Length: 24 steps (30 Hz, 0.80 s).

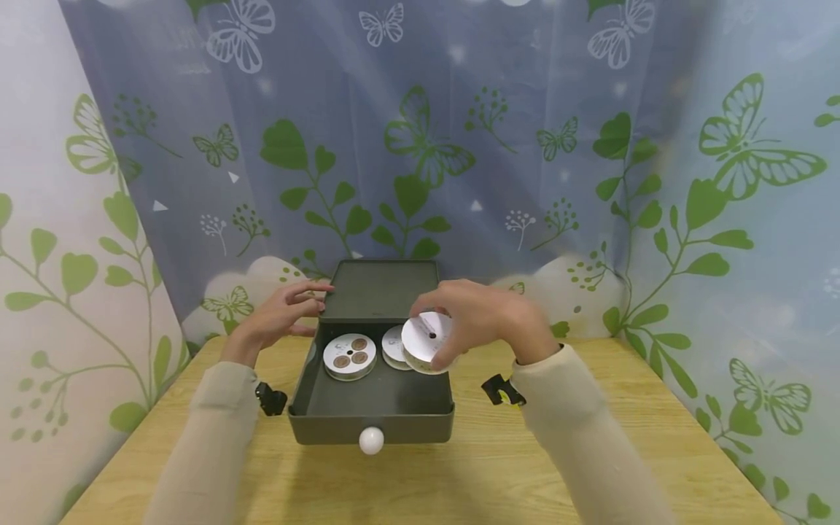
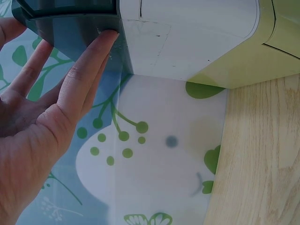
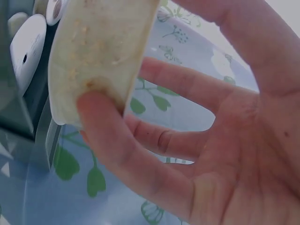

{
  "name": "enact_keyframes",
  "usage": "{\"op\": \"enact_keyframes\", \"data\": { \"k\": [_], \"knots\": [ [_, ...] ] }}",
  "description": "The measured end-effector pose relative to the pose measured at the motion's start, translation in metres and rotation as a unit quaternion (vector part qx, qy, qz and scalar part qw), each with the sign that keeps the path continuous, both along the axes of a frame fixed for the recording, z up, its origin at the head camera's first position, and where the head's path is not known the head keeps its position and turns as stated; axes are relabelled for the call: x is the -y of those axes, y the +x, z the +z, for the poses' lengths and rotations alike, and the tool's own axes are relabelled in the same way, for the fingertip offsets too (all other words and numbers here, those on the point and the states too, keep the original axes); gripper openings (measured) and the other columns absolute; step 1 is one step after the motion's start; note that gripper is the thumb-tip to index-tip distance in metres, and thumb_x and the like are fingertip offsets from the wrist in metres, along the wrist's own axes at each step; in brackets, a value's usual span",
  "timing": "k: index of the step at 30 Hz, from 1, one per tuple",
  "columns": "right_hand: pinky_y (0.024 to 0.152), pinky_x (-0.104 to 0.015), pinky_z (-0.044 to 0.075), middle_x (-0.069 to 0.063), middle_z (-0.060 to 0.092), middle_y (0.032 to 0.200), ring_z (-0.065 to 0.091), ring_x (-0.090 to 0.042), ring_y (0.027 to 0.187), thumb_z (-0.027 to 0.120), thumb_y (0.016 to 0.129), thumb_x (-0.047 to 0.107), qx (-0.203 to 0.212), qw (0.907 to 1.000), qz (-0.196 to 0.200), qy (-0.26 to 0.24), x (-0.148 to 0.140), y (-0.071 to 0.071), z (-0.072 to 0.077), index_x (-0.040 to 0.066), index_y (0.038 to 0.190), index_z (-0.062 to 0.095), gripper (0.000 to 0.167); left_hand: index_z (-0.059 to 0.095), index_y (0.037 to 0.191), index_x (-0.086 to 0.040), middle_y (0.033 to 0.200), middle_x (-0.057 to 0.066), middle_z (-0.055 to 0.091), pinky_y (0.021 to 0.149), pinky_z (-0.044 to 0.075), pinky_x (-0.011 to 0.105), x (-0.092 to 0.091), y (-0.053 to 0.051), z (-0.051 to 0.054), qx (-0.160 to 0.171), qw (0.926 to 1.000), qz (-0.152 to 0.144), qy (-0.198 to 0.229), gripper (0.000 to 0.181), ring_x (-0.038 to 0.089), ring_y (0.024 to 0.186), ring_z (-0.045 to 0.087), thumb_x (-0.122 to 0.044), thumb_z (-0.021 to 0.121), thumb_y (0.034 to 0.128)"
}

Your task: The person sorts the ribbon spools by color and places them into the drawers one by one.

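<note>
In the head view a dark grey box (image 1: pixel 387 288) has its drawer (image 1: pixel 370 429) pulled out. The right hand (image 1: pixel 482 321) grips a white spool (image 1: pixel 423 339) by its edge above the drawer's right side. Another white spool (image 1: pixel 394 348) lies partly behind it in the drawer, and one with brown round marks (image 1: pixel 350 355) lies at the left. The left hand (image 1: pixel 282 317) touches the box's left side with extended fingers. In the right wrist view the right hand (image 3: pixel 211 126) pinches the spool's pale rim (image 3: pixel 101 56). In the left wrist view fingertips of the left hand (image 2: pixel 61 98) rest on the dark box (image 2: pixel 75 33).
A white round knob (image 1: pixel 371 440) sits on the drawer's front. The box stands on a light wooden table (image 1: pixel 525 467), near a patterned curtain (image 1: pixel 492 146) behind it. Black wrist devices (image 1: pixel 271 399) are on both sleeves.
</note>
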State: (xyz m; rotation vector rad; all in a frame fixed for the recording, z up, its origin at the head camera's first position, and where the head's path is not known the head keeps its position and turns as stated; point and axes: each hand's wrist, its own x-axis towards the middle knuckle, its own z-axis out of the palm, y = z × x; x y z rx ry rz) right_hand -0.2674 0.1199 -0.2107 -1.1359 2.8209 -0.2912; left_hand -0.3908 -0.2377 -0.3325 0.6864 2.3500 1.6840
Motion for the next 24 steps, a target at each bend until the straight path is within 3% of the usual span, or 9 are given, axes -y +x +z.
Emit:
{"op": "enact_keyframes", "data": {
  "k": [10,15,18,24],
  "knots": [
    [0.08,-0.027,0.051,-0.003,0.068,0.115,0.059,-0.016,0.095,0.09,0.075,0.03,0.009,0.9997,0.017,0.014,0.027,-0.006,0.0,0.017,0.132,0.067,0.063,0.037,0.158,-0.004,0.163,0.027,0.031,0.099,0.059,0.048,0.0,-0.001,0.001,-0.001,1.0,-0.001,-0.003,0.055,0.047,0.144,0.037,-0.023,0.053,0.109],
    [0.077,-0.026,0.054,-0.003,0.065,0.122,0.062,-0.015,0.091,0.091,0.076,0.029,0.051,0.9986,-0.009,0.014,0.039,-0.01,-0.007,0.021,0.133,0.067,0.062,0.037,0.158,-0.004,0.163,0.027,0.031,0.1,0.058,0.048,0.0,-0.001,0.001,0.0,1.0,0.001,-0.004,0.055,0.046,0.144,0.037,-0.023,0.053,0.1089],
    [0.07,-0.026,0.057,-0.004,0.063,0.121,0.067,-0.014,0.078,0.092,0.076,0.029,0.074,0.9969,-0.026,0.014,0.046,-0.012,-0.011,0.023,0.133,0.066,0.062,0.037,0.158,-0.004,0.163,0.027,0.03,0.1,0.058,0.048,0.0,-0.001,0.0,0.001,1.0,0.002,-0.003,0.055,0.046,0.143,0.038,-0.023,0.053,0.1089],
    [0.065,-0.029,0.061,-0.007,0.062,0.129,0.072,-0.019,0.071,0.093,0.075,0.029,0.102,0.9933,-0.049,0.022,0.057,-0.015,-0.018,0.024,0.131,0.064,0.063,0.037,0.158,-0.004,0.164,0.027,0.03,0.1,0.058,0.048,0.0,0.0,0.0,0.003,1.0,0.002,-0.003,0.056,0.047,0.144,0.037,-0.024,0.053,0.1089]
  ]
}}
